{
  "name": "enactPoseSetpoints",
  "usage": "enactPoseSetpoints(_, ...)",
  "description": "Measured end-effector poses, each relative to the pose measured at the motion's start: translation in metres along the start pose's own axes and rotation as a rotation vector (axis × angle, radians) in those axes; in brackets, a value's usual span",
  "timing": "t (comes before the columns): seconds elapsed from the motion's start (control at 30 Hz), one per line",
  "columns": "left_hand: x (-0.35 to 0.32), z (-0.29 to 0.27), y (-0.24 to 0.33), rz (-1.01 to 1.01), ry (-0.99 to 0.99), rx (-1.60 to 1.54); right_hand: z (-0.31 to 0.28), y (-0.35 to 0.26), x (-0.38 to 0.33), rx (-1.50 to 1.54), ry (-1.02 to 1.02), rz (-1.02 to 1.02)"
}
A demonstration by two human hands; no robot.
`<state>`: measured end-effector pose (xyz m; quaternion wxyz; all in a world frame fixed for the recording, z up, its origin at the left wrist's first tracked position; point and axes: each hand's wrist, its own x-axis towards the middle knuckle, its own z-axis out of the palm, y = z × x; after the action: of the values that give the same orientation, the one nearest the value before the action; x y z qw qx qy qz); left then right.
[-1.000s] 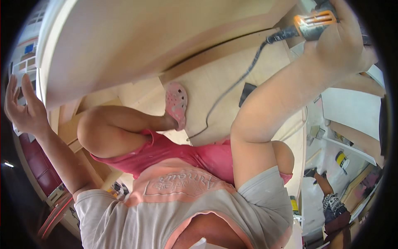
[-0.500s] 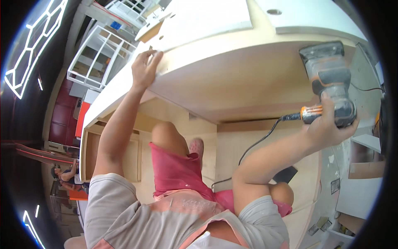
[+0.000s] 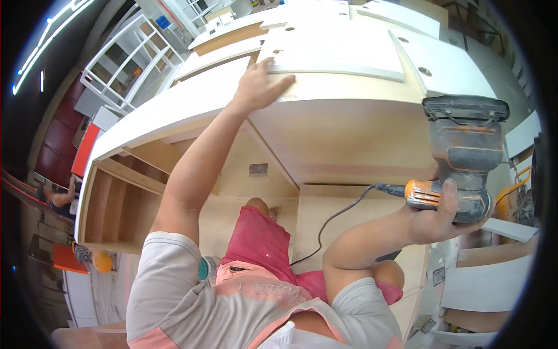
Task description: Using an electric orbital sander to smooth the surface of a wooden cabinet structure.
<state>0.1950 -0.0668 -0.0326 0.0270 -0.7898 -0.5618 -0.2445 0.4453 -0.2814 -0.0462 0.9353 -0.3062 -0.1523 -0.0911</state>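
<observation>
My right hand (image 3: 444, 218) is wrapped round the body of a grey-and-black electric sander (image 3: 468, 145) with an orange part by its cord. The sander is held upright, its flat pad at the top, near the right end of a pale wooden cabinet (image 3: 349, 136). Whether the pad touches the wood I cannot tell. My left hand (image 3: 258, 87) lies on the cabinet's upper edge with fingers apart, beside a white panel (image 3: 343, 52). A black cord (image 3: 340, 215) runs from the sander down past my right forearm.
More white panels with round holes, one a slanted panel (image 3: 442, 64), lie across the top. Open wooden compartments (image 3: 125, 200) are at left. A white metal frame (image 3: 131, 64) stands behind. Boards (image 3: 488, 279) are stacked at right. A person (image 3: 61, 200) is at far left.
My left hand has shifted right along the upper edge. The sander has come lower in the view, its pad turned more squarely away from me. More of the cabinet top shows.
</observation>
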Motion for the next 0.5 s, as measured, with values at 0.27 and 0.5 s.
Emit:
enactPoseSetpoints(0.27,-0.013,0.007,0.009,0.082,-0.102,0.130,-0.005,0.021,-0.037,0.359,-0.365,0.364)
enactPoseSetpoints(0.5,-0.024,0.024,0.025,0.149,0.081,-0.257,-0.052,0.044,0.004,0.783,-0.746,0.863)
